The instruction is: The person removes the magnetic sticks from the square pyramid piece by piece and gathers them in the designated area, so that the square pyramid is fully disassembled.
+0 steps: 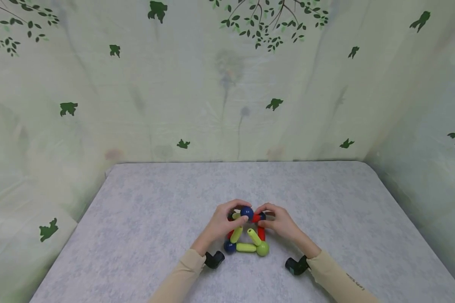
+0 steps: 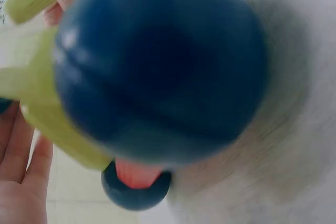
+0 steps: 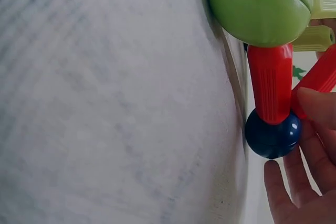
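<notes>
My left hand (image 1: 225, 219) holds a dark blue ball (image 1: 247, 212) between thumb and fingers, at the far side of a frame of magnetic rods and balls. My right hand (image 1: 280, 219) pinches a short red rod (image 3: 319, 77) beside another blue ball (image 3: 273, 134), its thumb on the rod. A second red rod (image 3: 270, 83) runs from that ball to a green ball (image 3: 260, 9). At the near side a yellow-green rod (image 1: 246, 247) joins the green ball to a blue ball (image 1: 230, 246). Another yellow-green rod (image 1: 254, 237) leans inward from the green ball.
The frame is over a grey mottled tabletop (image 1: 155, 202). A pale curtain (image 1: 197, 97) printed with leaves hangs behind the table and along both sides. Black wrist cameras stick out by each sleeve, the left one (image 1: 215, 260) and the right one (image 1: 296, 266).
</notes>
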Tool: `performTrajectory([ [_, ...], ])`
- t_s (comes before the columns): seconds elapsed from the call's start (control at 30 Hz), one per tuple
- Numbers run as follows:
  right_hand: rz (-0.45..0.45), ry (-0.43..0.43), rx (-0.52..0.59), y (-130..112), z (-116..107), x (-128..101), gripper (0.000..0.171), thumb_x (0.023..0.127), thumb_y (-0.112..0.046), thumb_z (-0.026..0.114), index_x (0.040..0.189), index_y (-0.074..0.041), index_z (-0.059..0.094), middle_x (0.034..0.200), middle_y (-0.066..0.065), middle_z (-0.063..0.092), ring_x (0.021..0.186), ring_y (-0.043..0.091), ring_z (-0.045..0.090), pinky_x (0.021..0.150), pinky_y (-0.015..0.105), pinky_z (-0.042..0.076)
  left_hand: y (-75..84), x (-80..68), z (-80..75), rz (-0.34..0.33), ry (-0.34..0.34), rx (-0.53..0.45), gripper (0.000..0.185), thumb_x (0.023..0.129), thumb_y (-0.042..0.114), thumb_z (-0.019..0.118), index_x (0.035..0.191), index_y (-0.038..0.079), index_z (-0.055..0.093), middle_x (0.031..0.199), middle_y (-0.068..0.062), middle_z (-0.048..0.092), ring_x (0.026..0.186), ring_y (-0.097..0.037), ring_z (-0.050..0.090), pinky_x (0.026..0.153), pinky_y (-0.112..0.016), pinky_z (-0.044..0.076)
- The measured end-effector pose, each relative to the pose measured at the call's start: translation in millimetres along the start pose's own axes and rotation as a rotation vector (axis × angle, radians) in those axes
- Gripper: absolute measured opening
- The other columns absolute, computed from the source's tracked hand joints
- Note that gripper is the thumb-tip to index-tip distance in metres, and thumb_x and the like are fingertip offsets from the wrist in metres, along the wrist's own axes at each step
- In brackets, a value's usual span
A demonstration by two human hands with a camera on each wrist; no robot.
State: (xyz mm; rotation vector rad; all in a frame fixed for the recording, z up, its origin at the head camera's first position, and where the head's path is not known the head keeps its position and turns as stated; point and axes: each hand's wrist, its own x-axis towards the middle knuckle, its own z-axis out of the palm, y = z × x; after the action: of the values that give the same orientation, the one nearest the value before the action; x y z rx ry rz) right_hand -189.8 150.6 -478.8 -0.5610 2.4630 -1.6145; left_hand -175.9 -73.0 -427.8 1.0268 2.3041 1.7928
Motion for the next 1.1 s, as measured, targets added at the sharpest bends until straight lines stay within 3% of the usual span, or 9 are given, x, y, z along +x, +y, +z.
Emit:
performTrajectory([
  [0.1,0.009,-0.004,0.041,2.3,-0.3,0.1,0.023,0.086,0.005,0.064,0.108,-0.002,0.065,0.109,0.008,0.063,0.109,0.031,0.056,0.097,0.047,0.043,-4.1,4.0,-5.1,-0.018,0.066,-0.016,0.030,0.090,-0.003,0.062,0.119,-0.010,0.057,0.114,-0.022,0.060,0.104,-0.033,0.058,0.094,-0.049,0.045],
  [0.27,0.063,-0.007,0.095,7.9,-0.4,-0.2,0.027,0.086,0.010,0.059,0.111,0.000,0.063,0.113,0.012,0.061,0.108,0.031,0.059,0.089,0.038,0.049,-39.5,16.3,-16.6,-0.103,0.179,-0.024,0.034,0.087,-0.004,0.065,0.120,-0.006,0.058,0.118,-0.022,0.059,0.107,-0.035,0.058,0.090,-0.040,0.049],
  [0.4,0.052,0.001,0.080,10.4,0.2,-0.5,0.025,0.087,0.010,0.059,0.111,0.002,0.063,0.113,0.014,0.061,0.107,0.031,0.059,0.091,0.037,0.049,-63.3,29.8,-27.3,-0.189,0.228,0.014,0.034,0.085,-0.005,0.068,0.118,-0.003,0.060,0.118,-0.020,0.060,0.108,-0.032,0.058,0.089,-0.036,0.050],
  [0.63,0.048,0.020,0.044,6.7,2.6,0.1,0.024,0.088,0.010,0.059,0.110,0.001,0.064,0.115,0.013,0.061,0.108,0.030,0.058,0.092,0.037,0.048,-84.5,53.1,-42.4,-0.352,0.249,0.095,0.033,0.084,-0.004,0.069,0.116,0.004,0.063,0.118,-0.013,0.060,0.106,-0.029,0.059,0.085,-0.037,0.051],
  [0.73,0.039,0.013,0.041,5.9,3.0,0.6,0.024,0.089,0.010,0.059,0.111,0.002,0.063,0.117,0.015,0.060,0.109,0.031,0.057,0.092,0.039,0.048,-92.1,60.7,-46.0,-0.392,0.252,0.125,0.035,0.084,-0.003,0.069,0.117,0.006,0.063,0.119,-0.012,0.060,0.107,-0.028,0.059,0.086,-0.037,0.050],
  [0.83,0.044,0.009,0.037,5.5,3.0,1.3,0.024,0.089,0.009,0.058,0.111,0.001,0.063,0.118,0.015,0.060,0.109,0.031,0.058,0.092,0.040,0.048,-100.1,67.1,-48.9,-0.412,0.246,0.154,0.036,0.084,-0.003,0.069,0.119,0.007,0.063,0.121,-0.011,0.060,0.108,-0.026,0.059,0.090,-0.037,0.049],
  [1.1,0.075,0.008,0.028,7.5,1.8,2.5,0.025,0.088,0.009,0.058,0.110,-0.003,0.064,0.117,0.010,0.060,0.109,0.029,0.058,0.093,0.040,0.047,-108.6,78.5,-52.0,-0.381,0.206,0.214,0.034,0.087,0.001,0.068,0.120,0.007,0.063,0.121,-0.012,0.060,0.107,-0.026,0.059,0.092,-0.040,0.047],
])
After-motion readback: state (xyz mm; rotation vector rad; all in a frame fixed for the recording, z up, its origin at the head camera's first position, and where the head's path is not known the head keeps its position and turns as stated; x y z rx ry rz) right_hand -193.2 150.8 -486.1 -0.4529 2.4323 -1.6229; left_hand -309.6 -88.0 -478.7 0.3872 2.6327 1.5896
